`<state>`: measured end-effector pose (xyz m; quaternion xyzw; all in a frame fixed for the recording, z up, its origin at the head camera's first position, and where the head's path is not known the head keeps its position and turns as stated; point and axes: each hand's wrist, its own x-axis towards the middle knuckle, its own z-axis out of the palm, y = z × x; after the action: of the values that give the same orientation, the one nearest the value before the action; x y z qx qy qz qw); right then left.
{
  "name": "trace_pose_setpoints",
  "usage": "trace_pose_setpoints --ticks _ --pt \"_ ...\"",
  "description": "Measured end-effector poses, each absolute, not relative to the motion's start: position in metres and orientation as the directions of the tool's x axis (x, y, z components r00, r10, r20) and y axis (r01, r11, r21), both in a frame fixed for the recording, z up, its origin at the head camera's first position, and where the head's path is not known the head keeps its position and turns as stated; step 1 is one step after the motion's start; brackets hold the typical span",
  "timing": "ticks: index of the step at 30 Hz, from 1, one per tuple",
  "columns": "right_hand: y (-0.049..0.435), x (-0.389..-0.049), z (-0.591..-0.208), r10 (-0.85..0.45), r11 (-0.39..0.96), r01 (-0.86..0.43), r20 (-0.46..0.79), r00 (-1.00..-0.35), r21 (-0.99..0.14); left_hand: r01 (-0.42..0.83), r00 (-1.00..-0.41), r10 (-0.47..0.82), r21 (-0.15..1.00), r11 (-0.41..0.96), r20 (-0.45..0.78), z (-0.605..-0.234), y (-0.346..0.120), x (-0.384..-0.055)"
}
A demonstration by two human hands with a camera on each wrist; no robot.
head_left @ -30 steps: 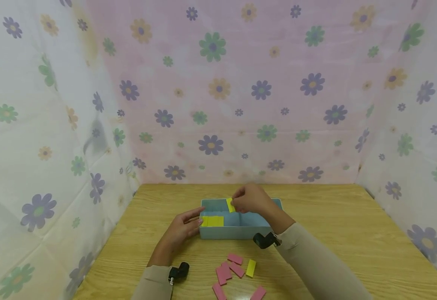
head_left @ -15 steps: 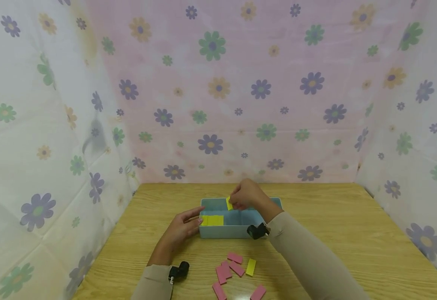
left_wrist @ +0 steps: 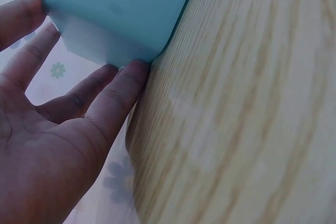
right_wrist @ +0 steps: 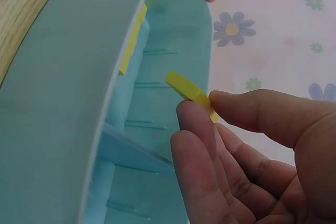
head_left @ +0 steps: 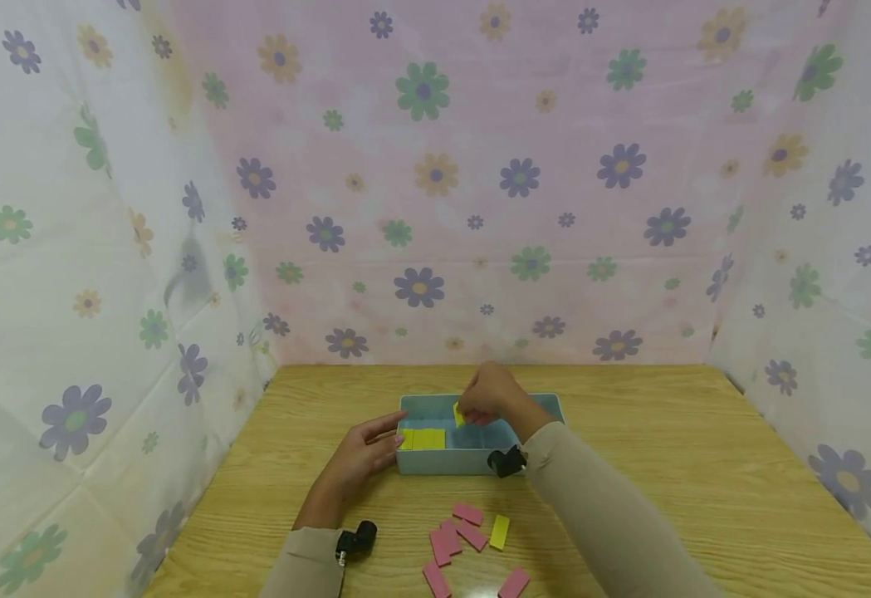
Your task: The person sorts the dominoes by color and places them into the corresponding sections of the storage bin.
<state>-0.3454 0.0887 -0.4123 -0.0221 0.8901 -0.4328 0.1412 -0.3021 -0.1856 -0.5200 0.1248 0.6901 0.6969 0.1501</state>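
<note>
Flower-printed pastel cloth [head_left: 480,100] hangs behind a wood-grain table [head_left: 704,498]. The right hand [head_left: 495,394] pinches a thin yellow rectangular tile [right_wrist: 184,85] over the left compartment of a pale-blue divided box [head_left: 442,463]; the right wrist view alone reveals interior ridges. The left hand [head_left: 364,455], fingers loosely extended, touches the box's left end. Only the head view includes pink rectangular tiles [head_left: 472,536].

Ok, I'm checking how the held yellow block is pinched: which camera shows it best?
The right wrist view: it shows the held yellow block large, one end free, the other pinched in the right grip. The head view shows it small, partly covered by that grip; the left wrist view doesn't show it.
</note>
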Motion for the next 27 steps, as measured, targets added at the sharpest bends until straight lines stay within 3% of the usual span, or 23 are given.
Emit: trace_pose_setpoints --ticks 27 --pt "0.071 -0.345 -0.414 -0.137 0.672 0.107 -0.265 -0.954 -0.732 -0.017 -0.920 0.391 1.000 0.008 -0.019 -0.520 -0.186 -0.302"
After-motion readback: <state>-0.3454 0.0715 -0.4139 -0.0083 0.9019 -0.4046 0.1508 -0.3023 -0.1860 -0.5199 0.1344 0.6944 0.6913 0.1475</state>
